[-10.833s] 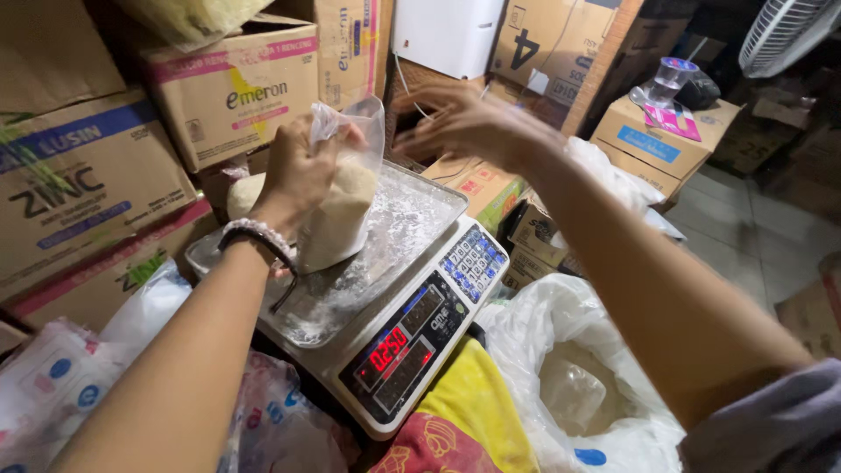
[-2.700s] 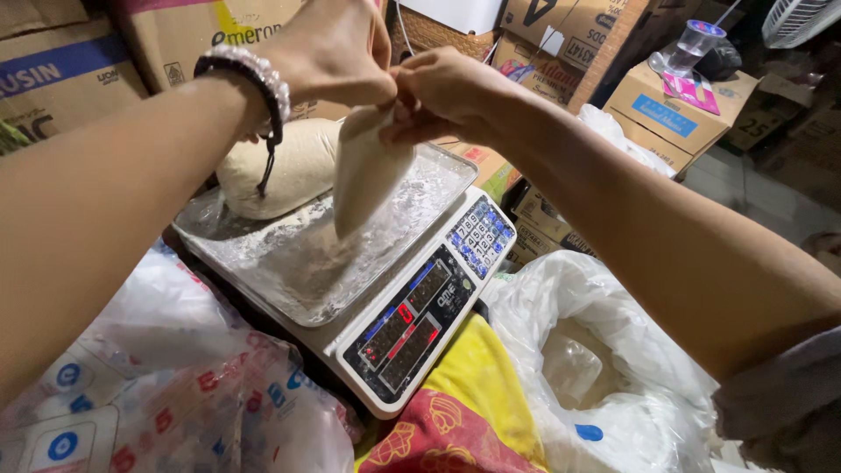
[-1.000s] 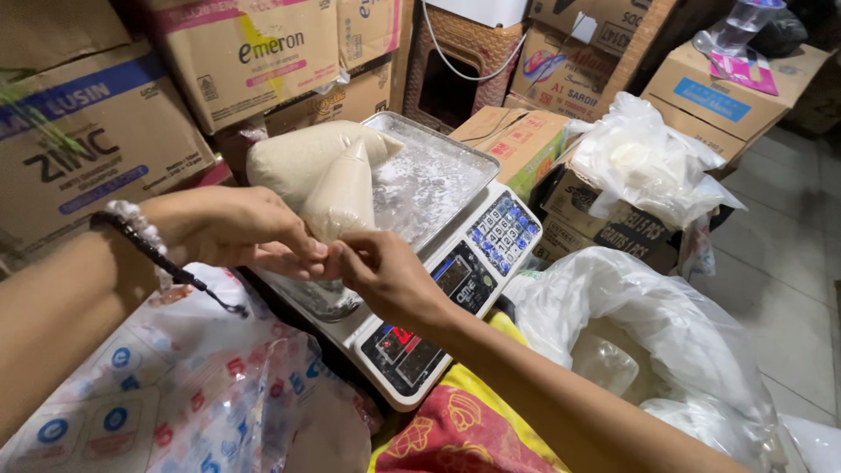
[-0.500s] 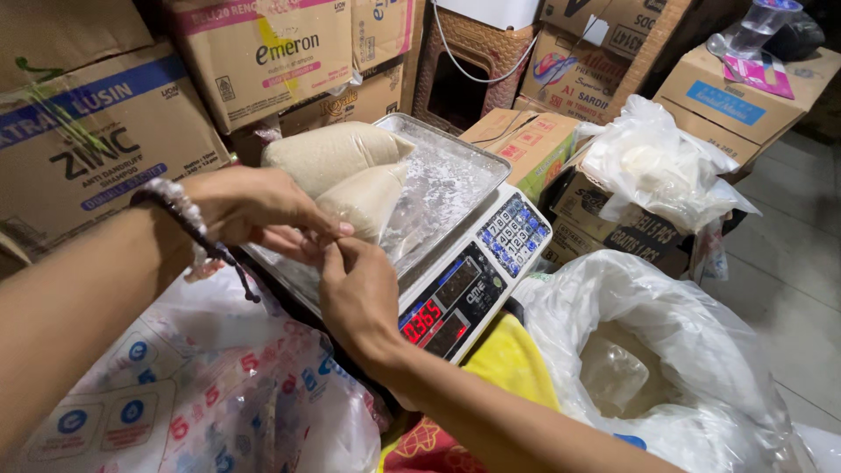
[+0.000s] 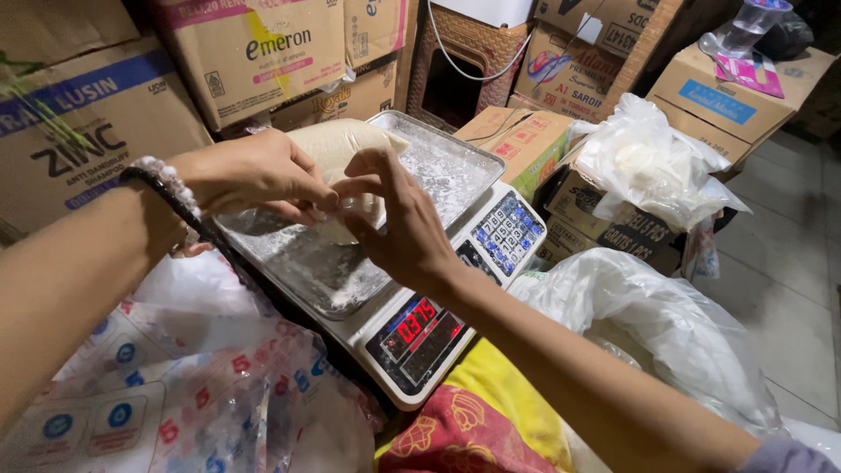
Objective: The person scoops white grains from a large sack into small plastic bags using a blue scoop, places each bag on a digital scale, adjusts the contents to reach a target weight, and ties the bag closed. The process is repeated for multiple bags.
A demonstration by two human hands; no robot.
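Head view, looking down on a weighing station. The left hand (image 5: 254,175) and the right hand (image 5: 399,223) meet over the metal tray (image 5: 455,158) of a digital scale (image 5: 420,324), fingertips of both pinched together on the neck of a small clear bag of pale powder (image 5: 337,229); both hands are thus closed on that bag, which rests on the tray directly beneath the pinch. Just behind the grip, touching the held bag, lies a second, fuller bag of powder (image 5: 337,140) on the same tray. The tray surface around the grip is dusted white. A beaded bracelet (image 5: 171,180) circles the left wrist. Toward the viewer from the grip, the scale's red display and blue keypad (image 5: 508,232) face up (digits not transcribed). Right of the grip sits a large open white sack (image 5: 666,324); farther right, a knotted clear bag (image 5: 648,162) on cardboard boxes (image 5: 263,52), which also stand beyond the tray. Left and below the grip lies printed plastic wrap (image 5: 175,394).
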